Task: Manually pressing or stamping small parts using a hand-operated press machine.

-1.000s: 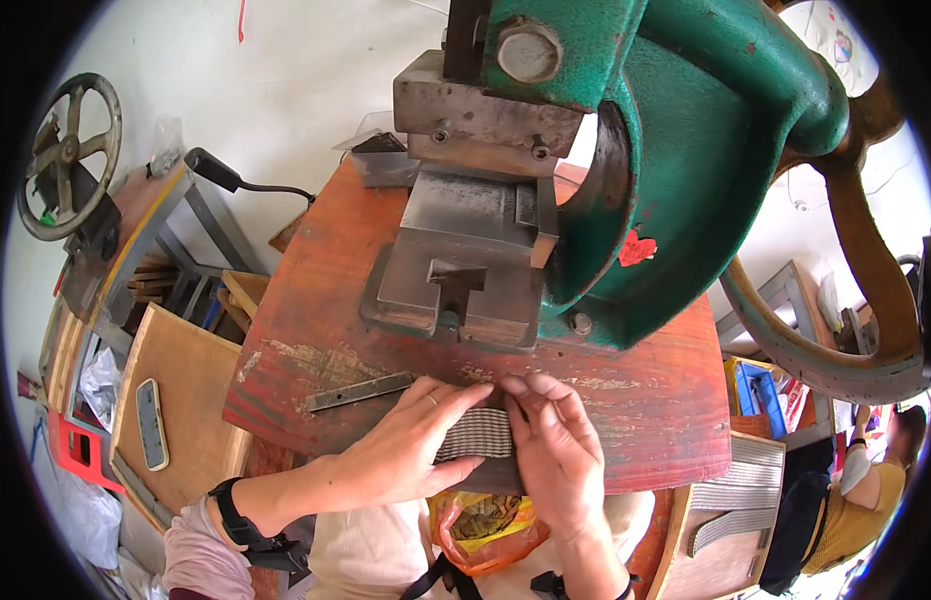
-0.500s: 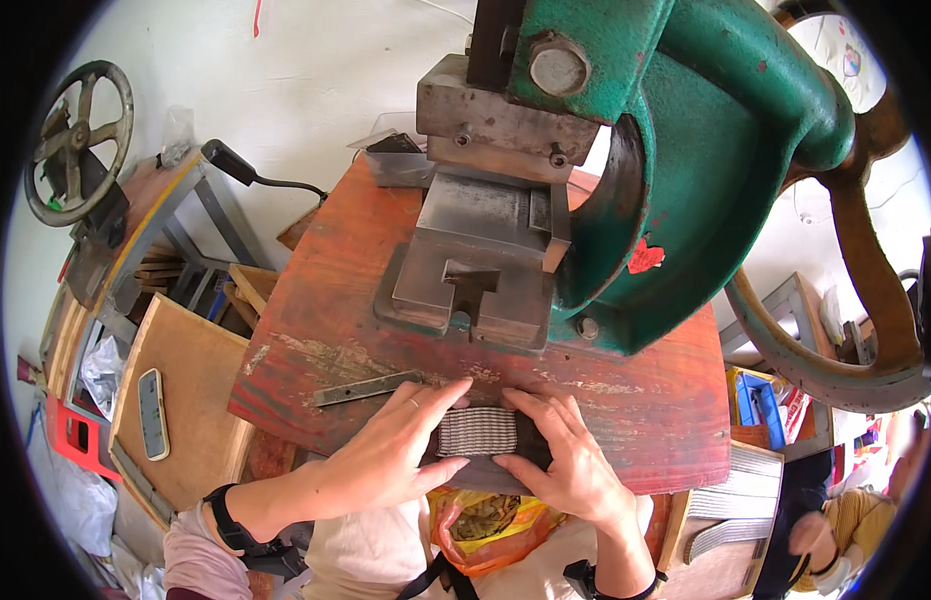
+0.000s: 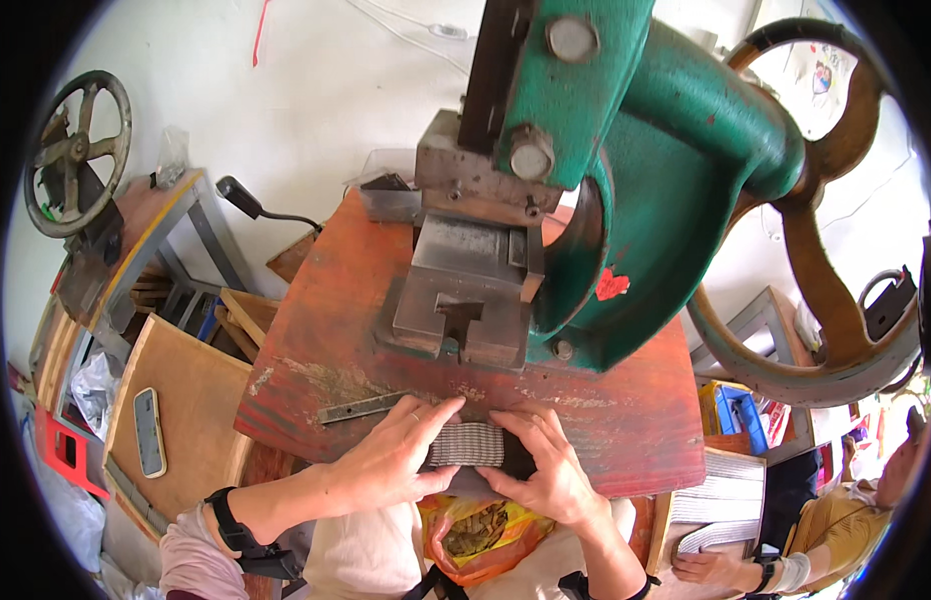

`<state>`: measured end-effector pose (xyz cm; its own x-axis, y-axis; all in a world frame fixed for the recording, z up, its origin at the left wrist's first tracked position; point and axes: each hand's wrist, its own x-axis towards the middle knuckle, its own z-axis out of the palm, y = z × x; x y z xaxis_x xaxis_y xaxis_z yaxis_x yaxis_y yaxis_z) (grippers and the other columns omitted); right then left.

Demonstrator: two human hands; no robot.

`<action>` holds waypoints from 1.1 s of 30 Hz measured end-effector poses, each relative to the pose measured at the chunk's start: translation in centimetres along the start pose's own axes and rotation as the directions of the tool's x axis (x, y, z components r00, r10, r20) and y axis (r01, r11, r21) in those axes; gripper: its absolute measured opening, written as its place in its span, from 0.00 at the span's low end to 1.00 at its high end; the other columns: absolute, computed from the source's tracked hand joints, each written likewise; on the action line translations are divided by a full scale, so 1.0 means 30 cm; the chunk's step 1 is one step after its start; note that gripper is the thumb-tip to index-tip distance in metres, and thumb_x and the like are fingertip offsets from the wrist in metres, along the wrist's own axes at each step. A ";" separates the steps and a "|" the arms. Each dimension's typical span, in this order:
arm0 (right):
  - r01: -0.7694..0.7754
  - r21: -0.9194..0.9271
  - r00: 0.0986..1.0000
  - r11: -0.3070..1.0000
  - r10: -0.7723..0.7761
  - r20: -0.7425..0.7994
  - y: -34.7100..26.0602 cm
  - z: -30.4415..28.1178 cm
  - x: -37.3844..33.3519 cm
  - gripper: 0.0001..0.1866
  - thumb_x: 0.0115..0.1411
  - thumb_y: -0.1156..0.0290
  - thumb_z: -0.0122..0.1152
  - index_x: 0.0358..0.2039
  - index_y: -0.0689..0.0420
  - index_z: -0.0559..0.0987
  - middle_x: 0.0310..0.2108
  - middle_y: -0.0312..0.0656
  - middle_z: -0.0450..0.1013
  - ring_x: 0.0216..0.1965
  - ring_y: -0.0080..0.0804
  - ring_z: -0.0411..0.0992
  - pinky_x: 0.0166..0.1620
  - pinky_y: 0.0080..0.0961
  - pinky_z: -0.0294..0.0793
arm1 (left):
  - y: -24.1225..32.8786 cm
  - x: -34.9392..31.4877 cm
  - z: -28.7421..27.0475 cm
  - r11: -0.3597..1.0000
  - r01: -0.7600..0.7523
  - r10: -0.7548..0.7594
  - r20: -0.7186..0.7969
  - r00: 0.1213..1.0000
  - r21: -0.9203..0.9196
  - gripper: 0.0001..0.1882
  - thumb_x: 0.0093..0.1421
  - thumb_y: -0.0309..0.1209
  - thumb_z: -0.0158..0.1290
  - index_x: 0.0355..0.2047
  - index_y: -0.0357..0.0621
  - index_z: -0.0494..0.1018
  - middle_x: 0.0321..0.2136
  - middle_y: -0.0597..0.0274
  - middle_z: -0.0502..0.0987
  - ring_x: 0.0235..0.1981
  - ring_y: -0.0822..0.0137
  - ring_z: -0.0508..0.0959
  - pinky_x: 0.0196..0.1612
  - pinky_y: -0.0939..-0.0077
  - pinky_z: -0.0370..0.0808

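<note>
At the front edge of the red wooden table (image 3: 636, 440), a small grey, finely ribbed block (image 3: 468, 444) lies between my hands; it looks like a stack of thin strips, though I cannot make out its exact kind. Fingers and thumb of my left hand (image 3: 411, 445) close on its left end. My right hand (image 3: 548, 455) grips the opposite end, next to a dark surface. Beyond my left fingers rests a flat metal bar (image 3: 361, 408). The green press (image 3: 676, 190) stands behind, above a steel die block (image 3: 471, 295) with a notched front.
A bag (image 3: 476, 540) in yellow and orange sits at my lap. On the left wooden board lies a phone (image 3: 150, 432). To the right, a wooden tray (image 3: 714, 560) holds ribbed grey strips, with a co-worker's hand (image 3: 716, 570) on it. The press's large curved handwheel (image 3: 836, 290) juts out.
My fingers have closed in on the ribbed block from both ends. The co-worker's hand has come down to the tray at the right. The whole view has shifted slightly.
</note>
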<state>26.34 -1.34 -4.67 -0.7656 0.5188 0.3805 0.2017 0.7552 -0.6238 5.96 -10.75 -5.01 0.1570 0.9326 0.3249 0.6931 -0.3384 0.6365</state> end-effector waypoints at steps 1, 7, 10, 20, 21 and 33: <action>0.010 -0.013 1.000 1.000 -0.010 -0.004 -0.020 -0.015 0.013 0.34 0.45 0.72 0.70 0.54 0.61 0.69 0.49 0.50 0.69 0.53 0.48 0.64 0.55 0.38 0.67 | 0.008 0.004 -0.015 1.000 -0.022 0.022 -0.018 1.000 -0.022 0.42 0.46 0.26 0.64 0.60 0.35 0.55 0.45 0.51 0.71 0.47 0.53 0.69 0.50 0.65 0.69; 0.019 0.064 0.981 0.998 -0.006 -0.194 -0.107 -0.089 0.189 0.45 0.45 0.72 0.71 0.61 0.66 0.56 0.49 0.50 0.70 0.56 0.45 0.62 0.57 0.37 0.64 | 0.006 0.108 -0.159 0.961 -0.216 0.137 -0.381 0.914 -0.173 0.47 0.44 0.21 0.63 0.63 0.39 0.49 0.47 0.52 0.66 0.45 0.60 0.71 0.49 0.66 0.70; -0.019 0.043 0.953 0.999 0.031 -0.302 -0.103 -0.076 0.333 0.49 0.48 0.71 0.69 0.63 0.70 0.47 0.50 0.52 0.69 0.57 0.47 0.61 0.58 0.37 0.62 | -0.063 0.212 -0.216 0.911 -0.235 0.032 -0.508 0.860 -0.340 0.54 0.45 0.17 0.62 0.65 0.42 0.39 0.52 0.52 0.55 0.46 0.64 0.70 0.48 0.69 0.70; -0.239 0.125 0.841 0.963 0.270 -0.470 0.008 -0.047 0.495 0.47 0.48 0.75 0.67 0.62 0.71 0.48 0.55 0.61 0.63 0.60 0.52 0.58 0.60 0.38 0.58 | -0.152 0.450 -0.312 0.999 -0.030 0.017 -0.306 0.952 -0.036 0.61 0.48 0.23 0.62 0.63 0.42 0.21 0.56 0.39 0.57 0.53 0.54 0.69 0.51 0.64 0.69; -0.254 0.070 0.837 0.965 0.256 -0.484 0.025 -0.051 0.513 0.47 0.47 0.75 0.68 0.62 0.71 0.50 0.56 0.61 0.61 0.60 0.53 0.57 0.60 0.39 0.58 | -0.165 0.458 -0.312 0.999 -0.033 0.020 -0.304 0.952 -0.037 0.61 0.48 0.23 0.62 0.63 0.42 0.21 0.56 0.39 0.57 0.53 0.54 0.69 0.51 0.64 0.69; -0.344 -0.064 0.857 0.937 0.285 -0.429 0.041 -0.085 0.542 0.39 0.48 0.72 0.68 0.58 0.67 0.59 0.56 0.57 0.60 0.58 0.54 0.58 0.60 0.41 0.59 | -0.084 -0.031 -0.263 0.941 0.235 -0.211 -0.120 0.970 0.243 0.15 0.54 0.36 0.59 0.32 0.35 0.71 0.32 0.49 0.72 0.37 0.49 0.73 0.41 0.58 0.70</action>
<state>15.70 9.05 2.47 -0.3365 0.8318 0.4415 0.4912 0.5551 -0.6713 -1.49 -11.74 -1.39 -0.0783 0.9610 0.2651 0.8603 -0.0692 0.5051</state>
